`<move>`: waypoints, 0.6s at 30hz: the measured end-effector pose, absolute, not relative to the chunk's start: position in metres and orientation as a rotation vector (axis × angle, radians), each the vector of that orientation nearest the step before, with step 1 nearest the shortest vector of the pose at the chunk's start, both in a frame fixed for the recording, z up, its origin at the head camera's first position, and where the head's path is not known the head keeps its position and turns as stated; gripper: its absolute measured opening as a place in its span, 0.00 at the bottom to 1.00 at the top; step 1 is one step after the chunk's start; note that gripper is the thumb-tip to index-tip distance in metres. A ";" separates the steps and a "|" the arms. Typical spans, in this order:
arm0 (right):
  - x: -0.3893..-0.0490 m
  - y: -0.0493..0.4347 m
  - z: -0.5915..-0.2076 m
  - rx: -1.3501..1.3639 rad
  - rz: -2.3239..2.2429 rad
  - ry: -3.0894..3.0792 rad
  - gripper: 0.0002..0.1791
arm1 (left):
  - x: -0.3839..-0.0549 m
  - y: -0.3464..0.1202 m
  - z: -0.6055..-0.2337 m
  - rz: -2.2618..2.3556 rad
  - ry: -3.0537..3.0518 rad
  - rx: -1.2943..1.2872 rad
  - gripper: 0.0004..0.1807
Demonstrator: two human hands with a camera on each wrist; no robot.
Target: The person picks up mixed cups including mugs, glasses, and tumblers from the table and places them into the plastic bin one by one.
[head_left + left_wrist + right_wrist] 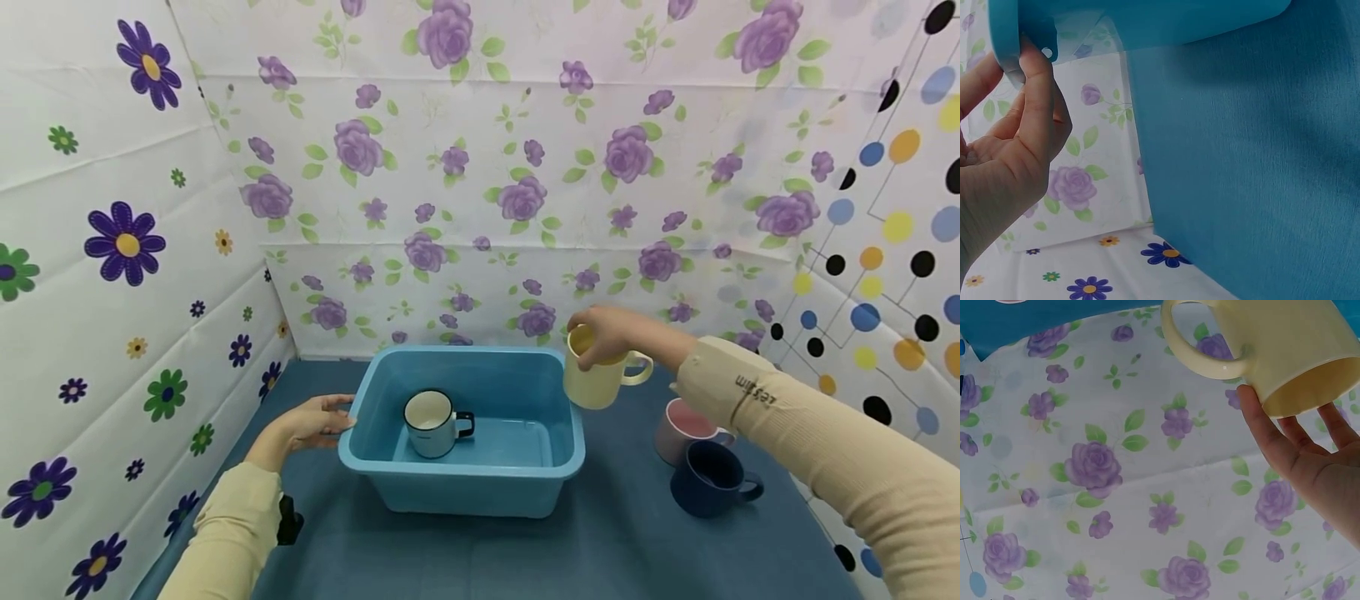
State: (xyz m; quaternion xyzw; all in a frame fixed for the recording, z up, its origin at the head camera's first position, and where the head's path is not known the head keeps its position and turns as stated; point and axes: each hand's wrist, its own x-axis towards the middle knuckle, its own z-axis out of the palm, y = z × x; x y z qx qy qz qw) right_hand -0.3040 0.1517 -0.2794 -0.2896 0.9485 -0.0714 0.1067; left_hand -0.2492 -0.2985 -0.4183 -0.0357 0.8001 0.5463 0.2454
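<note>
A pale yellow mug [588,385] hangs by its rim from my right hand [609,332], raised beside the right edge of a blue plastic basin [480,472]. In the right wrist view, fingers of that hand [1316,453] hold the rim of the yellow mug [1291,356], whose handle points away from them. My left hand [311,422] pinches the basin's left rim; in the left wrist view, thumb and fingers [1038,100] grip the blue rim [1005,37]. Inside the basin a white mug with a dark rim and handle [430,433] stands upright.
On the blue tabletop [630,533] to the right, a pink mug [675,442] stands close beside a dark blue mug [705,483], below my right forearm. Flower-patterned sheets [480,167] hang behind and at the left, and a dotted sheet [900,275] at the right.
</note>
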 end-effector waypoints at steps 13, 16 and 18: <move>-0.304 0.128 -0.283 -0.833 -0.171 2.761 0.33 | -0.248 -0.296 -0.417 1.481 2.183 -0.104 0.38; -0.305 0.122 -0.284 -0.844 -0.165 2.757 0.34 | -0.248 -0.296 -0.417 1.479 2.186 -0.099 0.38; -0.306 0.118 -0.285 -0.843 -0.165 2.754 0.34 | -0.248 -0.296 -0.416 1.475 2.192 -0.097 0.38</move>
